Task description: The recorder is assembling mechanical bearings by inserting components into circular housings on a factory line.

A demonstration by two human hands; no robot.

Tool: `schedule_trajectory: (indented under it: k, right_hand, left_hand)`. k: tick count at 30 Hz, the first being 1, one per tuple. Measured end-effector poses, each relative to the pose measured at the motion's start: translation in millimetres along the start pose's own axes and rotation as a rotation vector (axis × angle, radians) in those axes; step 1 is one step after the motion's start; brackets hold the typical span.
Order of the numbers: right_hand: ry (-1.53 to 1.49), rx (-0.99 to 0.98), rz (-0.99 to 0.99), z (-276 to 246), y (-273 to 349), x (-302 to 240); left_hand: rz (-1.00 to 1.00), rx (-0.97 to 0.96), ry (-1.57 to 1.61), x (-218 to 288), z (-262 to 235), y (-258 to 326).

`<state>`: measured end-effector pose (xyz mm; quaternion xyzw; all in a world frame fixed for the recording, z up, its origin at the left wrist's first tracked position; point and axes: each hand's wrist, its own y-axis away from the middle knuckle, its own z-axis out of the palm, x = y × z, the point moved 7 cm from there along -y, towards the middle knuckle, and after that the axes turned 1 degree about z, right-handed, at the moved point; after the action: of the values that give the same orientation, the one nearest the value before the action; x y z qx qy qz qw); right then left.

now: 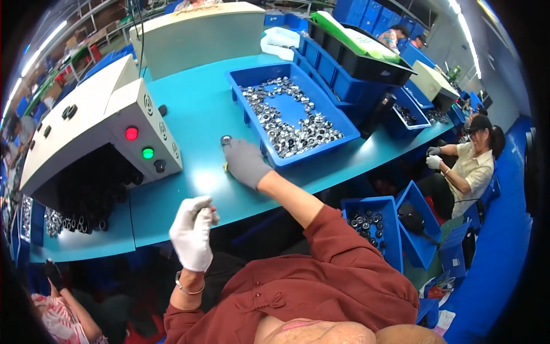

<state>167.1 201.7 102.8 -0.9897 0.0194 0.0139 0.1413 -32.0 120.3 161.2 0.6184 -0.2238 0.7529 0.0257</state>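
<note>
My right hand (247, 163), in a grey glove, reaches over the turquoise table top. At its fingertips is a small round metal part (226, 139) with a dark centre, low over the table or resting on it. My left hand (193, 234), in a white glove, is raised at the table's near edge with its fingers curled together. Bare-looking fingertips show at its right side; whatever they may hold is too small to make out. Beyond my right hand stands a blue tray (312, 153) with many loose shiny round parts (298, 136) spread inside.
A cream machine (109, 114) with red and green lights stands left, dark strips hanging in its opening. Stacked bins (344, 74) rise behind the tray. At the lower right is a blue bin (394, 241) of parts. A gloved co-worker (467, 166) sits at right, another person (63, 312) lower left.
</note>
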Motion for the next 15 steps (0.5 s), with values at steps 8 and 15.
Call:
schedule_trajectory:
  k: [8, 15]
  right_hand:
    - [-0.907, 0.805, -0.493, -252.2, 97.6, -12.2]
    - [-1.031, 0.814, -0.535, -272.1, 141.9, 59.1]
  left_hand:
    - [0.774, -0.205, 0.087, 144.3, 6.4, -22.9]
    - [0.855, -0.137, 0.144, 192.3, 60.2, -54.1]
